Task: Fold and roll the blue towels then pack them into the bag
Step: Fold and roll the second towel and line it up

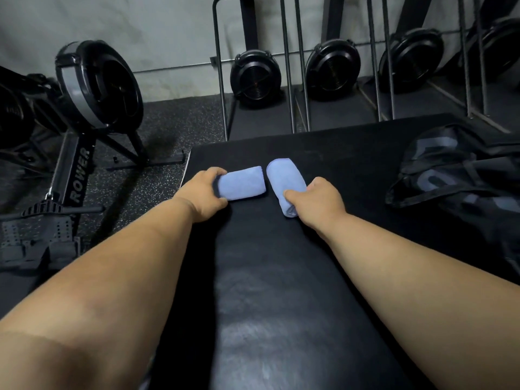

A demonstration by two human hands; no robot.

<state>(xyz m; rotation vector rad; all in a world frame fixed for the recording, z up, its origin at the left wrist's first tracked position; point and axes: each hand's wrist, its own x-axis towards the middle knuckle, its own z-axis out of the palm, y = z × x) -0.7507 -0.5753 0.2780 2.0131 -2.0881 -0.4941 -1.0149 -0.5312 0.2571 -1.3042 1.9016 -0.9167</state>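
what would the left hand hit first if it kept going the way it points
The left hand grips a rolled towel and points rightward, so that towel would probably meet the second roll first; only a narrow gap separates them.

- Your two forearms fill the lower part of the view, both bare from elbow to wrist, with no sleeve showing at either edge.
- Your left hand (204, 192) wears nothing: no glove, ring, watch or strap at the wrist.
- Your right hand (320, 199) is likewise bare, its wrist plain.
- Your fingers (289, 195) look short and rounded; nails cannot be made out.
- A faint lighter band crosses your left forearm close to the elbow.
- No markings or bandages show on either arm.
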